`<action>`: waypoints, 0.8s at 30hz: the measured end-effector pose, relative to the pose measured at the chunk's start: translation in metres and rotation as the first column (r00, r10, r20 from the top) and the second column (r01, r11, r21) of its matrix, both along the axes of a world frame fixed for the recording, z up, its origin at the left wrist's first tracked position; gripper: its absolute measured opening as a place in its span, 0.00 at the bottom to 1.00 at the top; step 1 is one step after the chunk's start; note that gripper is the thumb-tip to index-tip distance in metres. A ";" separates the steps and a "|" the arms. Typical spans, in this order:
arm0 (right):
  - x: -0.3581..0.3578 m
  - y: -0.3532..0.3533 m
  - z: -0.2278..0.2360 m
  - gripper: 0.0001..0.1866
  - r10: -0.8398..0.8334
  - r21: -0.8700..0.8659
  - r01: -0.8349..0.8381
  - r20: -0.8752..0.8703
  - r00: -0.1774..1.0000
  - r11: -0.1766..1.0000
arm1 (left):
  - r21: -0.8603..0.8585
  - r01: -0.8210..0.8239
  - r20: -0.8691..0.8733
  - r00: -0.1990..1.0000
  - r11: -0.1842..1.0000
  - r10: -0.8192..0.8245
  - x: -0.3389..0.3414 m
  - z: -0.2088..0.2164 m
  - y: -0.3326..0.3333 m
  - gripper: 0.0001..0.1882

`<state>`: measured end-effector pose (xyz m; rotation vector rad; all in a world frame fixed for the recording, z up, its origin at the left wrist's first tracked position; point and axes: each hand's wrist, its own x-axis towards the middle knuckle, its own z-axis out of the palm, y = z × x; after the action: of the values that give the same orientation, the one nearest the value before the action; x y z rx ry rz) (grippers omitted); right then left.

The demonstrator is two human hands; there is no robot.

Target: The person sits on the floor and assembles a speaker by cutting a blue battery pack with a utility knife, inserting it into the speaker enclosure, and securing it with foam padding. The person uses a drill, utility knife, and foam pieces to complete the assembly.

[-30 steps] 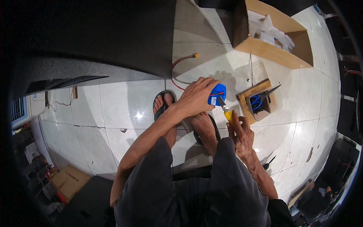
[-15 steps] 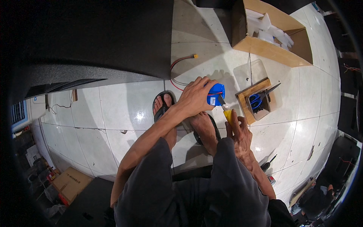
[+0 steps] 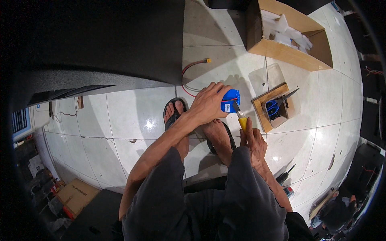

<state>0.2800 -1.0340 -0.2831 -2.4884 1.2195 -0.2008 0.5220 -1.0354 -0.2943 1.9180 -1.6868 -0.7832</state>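
My left hand (image 3: pixel 206 103) is wrapped round a blue shrink-wrapped battery pack (image 3: pixel 230 96) with a small white label, held just above my feet. From it a red and black cable (image 3: pixel 184 76) runs left and away, ending in a yellow connector (image 3: pixel 208 60) on the floor. In my right hand (image 3: pixel 254 141) is a yellow utility knife (image 3: pixel 242 122), its blade pointing at the pack's near right edge. The tip seems to touch the blue wrap beside the wires, though contact is hard to make out.
Right of the pack, blue-handled scissors (image 3: pixel 272 107) rest in a small container by a wooden board (image 3: pixel 259 114). An open cardboard box (image 3: pixel 289 54) with white foam lies beyond. A large black case (image 3: pixel 120 44) fills the far left. A power drill (image 3: pixel 284 176) lies near my right forearm.
Both hands hold nearly the same pose. The right hand's fingers have shifted slightly on the knife; the rest of the view moves only a little.
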 end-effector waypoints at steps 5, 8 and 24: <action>0.002 0.003 -0.005 0.35 0.015 -0.043 -0.014 0.032 0.999 0.999 | -0.010 0.004 -0.029 1.000 1.000 -0.004 0.003 0.002 0.001 0.38; 0.004 0.004 -0.009 0.35 0.019 -0.030 -0.017 0.043 0.999 0.999 | -0.006 -0.005 -0.025 1.000 1.000 0.005 0.004 0.002 0.002 0.37; 0.002 0.005 -0.006 0.34 -0.012 0.005 0.012 -0.010 1.000 1.000 | 0.048 0.054 -0.106 0.993 0.997 -0.048 0.006 0.010 -0.003 0.40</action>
<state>0.2818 -1.0292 -0.2887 -2.4807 1.2380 -0.1882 0.5277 -1.0384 -0.2846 1.8397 -1.6733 -0.9371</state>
